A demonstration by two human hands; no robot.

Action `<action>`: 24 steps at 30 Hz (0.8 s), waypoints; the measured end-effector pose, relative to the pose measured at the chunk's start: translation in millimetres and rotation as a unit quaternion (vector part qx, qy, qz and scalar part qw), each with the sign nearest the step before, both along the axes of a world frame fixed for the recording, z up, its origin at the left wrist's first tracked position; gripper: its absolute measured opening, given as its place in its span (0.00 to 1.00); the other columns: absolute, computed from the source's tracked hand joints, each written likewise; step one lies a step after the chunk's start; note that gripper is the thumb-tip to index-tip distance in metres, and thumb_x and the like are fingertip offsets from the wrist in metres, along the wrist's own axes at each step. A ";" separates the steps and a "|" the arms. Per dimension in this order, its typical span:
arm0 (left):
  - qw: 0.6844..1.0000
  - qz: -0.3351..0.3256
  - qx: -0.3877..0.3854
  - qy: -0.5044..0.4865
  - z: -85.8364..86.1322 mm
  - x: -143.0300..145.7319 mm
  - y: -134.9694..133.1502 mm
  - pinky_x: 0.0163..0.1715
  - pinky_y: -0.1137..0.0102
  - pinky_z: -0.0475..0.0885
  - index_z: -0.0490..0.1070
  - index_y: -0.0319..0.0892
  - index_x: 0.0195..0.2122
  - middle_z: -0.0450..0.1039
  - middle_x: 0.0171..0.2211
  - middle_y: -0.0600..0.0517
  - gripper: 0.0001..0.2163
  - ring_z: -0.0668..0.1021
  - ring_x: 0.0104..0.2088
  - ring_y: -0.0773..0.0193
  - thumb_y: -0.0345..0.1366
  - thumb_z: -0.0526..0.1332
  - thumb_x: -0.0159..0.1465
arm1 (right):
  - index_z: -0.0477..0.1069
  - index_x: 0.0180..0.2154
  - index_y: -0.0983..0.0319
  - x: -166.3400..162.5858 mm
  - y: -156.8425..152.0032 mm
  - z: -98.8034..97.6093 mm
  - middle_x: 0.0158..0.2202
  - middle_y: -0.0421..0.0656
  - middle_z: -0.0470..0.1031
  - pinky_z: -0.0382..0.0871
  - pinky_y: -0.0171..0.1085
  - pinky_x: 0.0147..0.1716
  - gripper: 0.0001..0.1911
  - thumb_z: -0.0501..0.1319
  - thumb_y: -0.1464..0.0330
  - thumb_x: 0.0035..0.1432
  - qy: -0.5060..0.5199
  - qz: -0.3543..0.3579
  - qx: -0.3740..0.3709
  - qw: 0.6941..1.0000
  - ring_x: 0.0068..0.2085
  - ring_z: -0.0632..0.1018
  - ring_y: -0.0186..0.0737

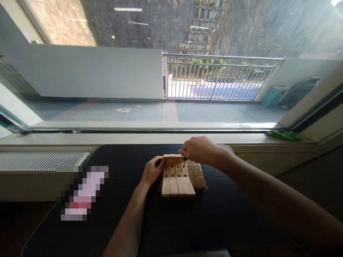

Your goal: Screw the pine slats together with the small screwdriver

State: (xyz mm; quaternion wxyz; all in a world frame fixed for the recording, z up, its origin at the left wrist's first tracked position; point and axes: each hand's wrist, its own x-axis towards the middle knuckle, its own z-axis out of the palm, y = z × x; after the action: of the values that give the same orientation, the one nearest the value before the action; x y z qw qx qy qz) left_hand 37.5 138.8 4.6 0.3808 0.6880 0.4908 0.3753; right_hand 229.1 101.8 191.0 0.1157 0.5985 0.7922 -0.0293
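Note:
Several pale wooden slats (174, 185) lie side by side, with two rows of dark holes across them. My left hand (152, 171) grips their left edge near the far end, thumb against the wood. Closed in a fist above the far right corner, my right hand (199, 149) holds a screwdriver (184, 159) upright. Its dark handle is mostly hidden in my fingers, and its tip meets a hole in the rightmost slat. Under the slats, sticking out to the right, is a brownish, rough-textured block (197, 175) with a shiny surface.
Everything rests on a black table (112, 225) by a window. A blurred pinkish item (87, 189) lies on the left. Beyond are a white sill (134, 138), a radiator (43, 162) and a green cloth (284, 135).

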 end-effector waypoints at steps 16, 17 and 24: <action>1.000 0.007 0.016 -0.010 2.0 2.2 -0.7 0.39 0.67 0.73 0.77 0.42 0.39 0.81 0.36 0.48 0.17 0.80 0.38 0.56 0.51 0.60 0.60 | 0.65 0.45 0.61 4.1 -3.4 -27.2 0.36 0.47 0.78 0.55 0.35 0.24 0.12 0.49 0.62 0.69 0.087 0.060 0.050 0.993 0.32 0.77 0.41; 1.000 0.006 0.015 -0.010 1.9 2.1 -0.7 0.39 0.67 0.73 0.77 0.42 0.39 0.81 0.37 0.48 0.18 0.80 0.38 0.56 0.51 0.60 0.60 | 0.65 0.44 0.61 3.7 -3.4 -28.4 0.36 0.46 0.78 0.54 0.35 0.24 0.12 0.49 0.62 0.69 0.093 0.063 0.056 0.992 0.32 0.76 0.41; 1.000 0.008 0.011 -0.007 0.1 2.2 -0.1 0.39 0.67 0.73 0.77 0.42 0.39 0.81 0.37 0.48 0.18 0.80 0.38 0.56 0.51 0.60 0.61 | 0.64 0.42 0.62 5.7 -7.1 -27.8 0.28 0.43 0.74 0.48 0.37 0.24 0.16 0.41 0.64 0.69 0.090 0.065 0.065 0.992 0.23 0.66 0.35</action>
State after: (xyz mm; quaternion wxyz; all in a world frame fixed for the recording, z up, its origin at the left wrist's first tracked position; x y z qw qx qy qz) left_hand 39.7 138.8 4.8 0.3734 0.6853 0.4895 0.3890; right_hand 234.8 94.7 163.2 0.0069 0.5468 0.8369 -0.0238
